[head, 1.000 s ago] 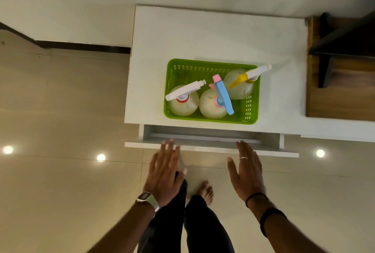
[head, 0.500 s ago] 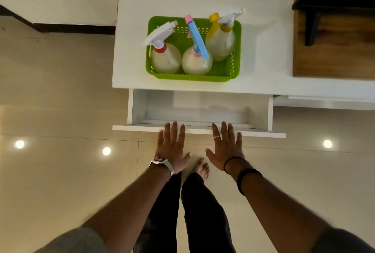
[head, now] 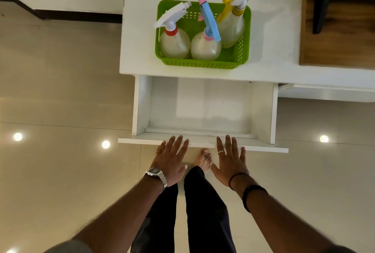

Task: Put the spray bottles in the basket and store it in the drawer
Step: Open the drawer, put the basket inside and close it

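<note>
Flanking drawer [head: 203,141]: wooden shelf [head: 336,46], floor [head: 60,90].

a home interior, likely a living area: glossy beige floor tiles [head: 60,94] mirroring ceiling lights, a white cabinet surface [head: 142,29] with a pull-out drawer [head: 203,108], a wooden shelf unit [head: 341,46] beside it, and a bare foot [head: 203,159] on the floor.

My left hand [head: 169,160] and right hand [head: 230,160] lie flat, fingers spread, on the open white drawer's [head: 203,143] front edge; green plastic basket [head: 203,63] holds three spray bottles [head: 205,47] on the white countertop [head: 140,29].
</note>
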A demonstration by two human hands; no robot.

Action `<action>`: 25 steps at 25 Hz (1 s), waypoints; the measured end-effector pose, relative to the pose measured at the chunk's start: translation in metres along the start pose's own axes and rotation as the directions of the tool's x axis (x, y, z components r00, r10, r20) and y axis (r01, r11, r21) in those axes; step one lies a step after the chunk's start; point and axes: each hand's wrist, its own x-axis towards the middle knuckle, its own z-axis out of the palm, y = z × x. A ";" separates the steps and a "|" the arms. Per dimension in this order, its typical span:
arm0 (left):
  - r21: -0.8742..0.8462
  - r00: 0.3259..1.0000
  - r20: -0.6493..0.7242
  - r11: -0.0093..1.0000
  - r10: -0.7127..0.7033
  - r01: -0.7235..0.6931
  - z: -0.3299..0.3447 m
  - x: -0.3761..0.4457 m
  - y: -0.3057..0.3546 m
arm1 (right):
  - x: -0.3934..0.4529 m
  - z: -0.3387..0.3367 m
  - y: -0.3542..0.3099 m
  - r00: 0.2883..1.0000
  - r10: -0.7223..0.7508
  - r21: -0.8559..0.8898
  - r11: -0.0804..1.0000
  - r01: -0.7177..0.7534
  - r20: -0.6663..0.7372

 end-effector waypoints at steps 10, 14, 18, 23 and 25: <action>-0.017 0.997 0.067 0.999 0.047 -0.046 0.040 -0.036 0.003 | -0.037 0.041 0.000 0.997 0.023 -0.026 0.999 -0.021 0.073; -0.037 0.994 0.099 0.999 0.036 -0.033 0.053 -0.046 0.006 | -0.048 0.051 -0.003 0.996 0.037 -0.020 0.999 -0.036 0.084; -0.058 0.989 0.149 0.998 0.018 -0.009 0.058 -0.054 0.013 | -0.056 0.059 -0.006 0.992 0.062 -0.009 0.998 -0.061 0.113; -0.068 0.979 0.203 0.997 -0.018 0.032 0.065 -0.065 0.022 | -0.068 0.073 -0.007 0.988 0.065 -0.008 0.998 -0.065 0.137; -0.059 0.978 0.207 0.998 -0.026 0.039 0.067 -0.066 0.024 | -0.070 0.076 -0.008 0.990 0.071 -0.007 0.998 -0.070 0.121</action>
